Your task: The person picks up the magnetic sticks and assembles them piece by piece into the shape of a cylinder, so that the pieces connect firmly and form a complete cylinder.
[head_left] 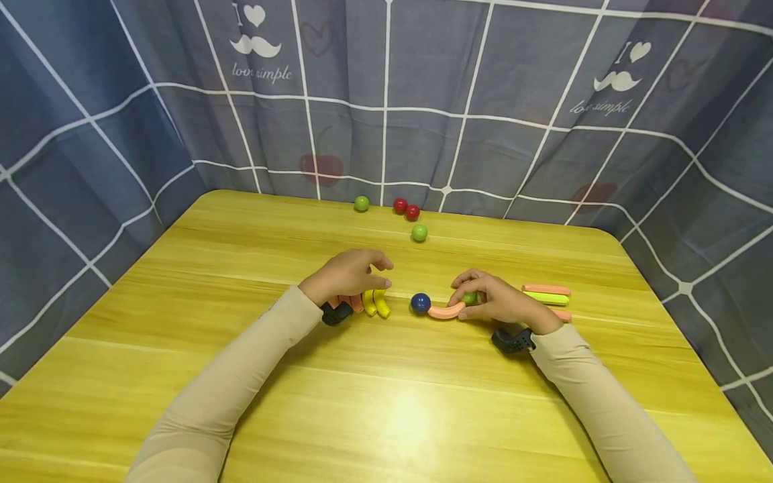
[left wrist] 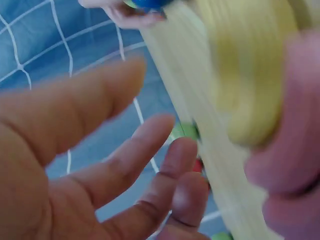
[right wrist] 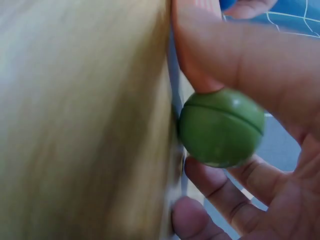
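My left hand [head_left: 350, 274] hovers by two yellow curved rods [head_left: 376, 303], its fingers loosely bent and holding nothing. Pinkish curved rods [head_left: 355, 303] lie beside the yellow ones, partly hidden by that hand and wrist. My right hand [head_left: 496, 299] pinches an orange curved rod [head_left: 445, 311] near its right end. At that end sits a green ball [right wrist: 221, 129], within the curl of the fingers and touching the rod. A blue ball [head_left: 421, 303] meets the rod's left end. The right index fingertip is partly hidden.
Straight orange rods [head_left: 546, 290] and a yellow-green rod [head_left: 548, 298] lie right of my right hand. Toward the back stand two red balls [head_left: 400, 206] and two green balls [head_left: 419, 233]. A grey-blue checked curtain [head_left: 344, 134] surrounds the wooden table [head_left: 338, 402].
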Motion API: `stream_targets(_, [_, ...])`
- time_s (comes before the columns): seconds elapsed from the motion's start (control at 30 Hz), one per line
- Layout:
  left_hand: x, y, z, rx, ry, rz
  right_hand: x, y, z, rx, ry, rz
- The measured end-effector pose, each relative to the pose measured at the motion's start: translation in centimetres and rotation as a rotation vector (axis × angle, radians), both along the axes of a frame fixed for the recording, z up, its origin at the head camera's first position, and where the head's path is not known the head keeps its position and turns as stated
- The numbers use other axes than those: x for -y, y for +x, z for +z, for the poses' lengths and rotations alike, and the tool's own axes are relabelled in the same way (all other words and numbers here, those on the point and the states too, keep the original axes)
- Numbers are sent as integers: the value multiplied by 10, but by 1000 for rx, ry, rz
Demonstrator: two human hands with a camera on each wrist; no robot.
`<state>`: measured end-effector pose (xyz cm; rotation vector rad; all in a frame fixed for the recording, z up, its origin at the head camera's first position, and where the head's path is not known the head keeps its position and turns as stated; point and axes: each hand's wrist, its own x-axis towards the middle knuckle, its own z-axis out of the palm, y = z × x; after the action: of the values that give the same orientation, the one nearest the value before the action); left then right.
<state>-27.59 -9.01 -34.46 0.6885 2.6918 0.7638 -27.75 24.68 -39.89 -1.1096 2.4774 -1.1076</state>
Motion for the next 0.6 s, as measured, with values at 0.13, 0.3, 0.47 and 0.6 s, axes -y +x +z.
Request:
stream_targets(0.13, [3,-2,0,14,-102,-3,0,1,2,-31,13,-3])
stream_targets(0.3, [-4,4,-3,-123,-291,-34,2,3,6,-20,19,-43])
stream_targets(0.47, [-9,9,-8,-161,-326,-38,4,1,8,17,-33,-192])
stream_targets(0.6, [-12,9,-10,-176,-299,-61,5,2,11,127,-13,-343])
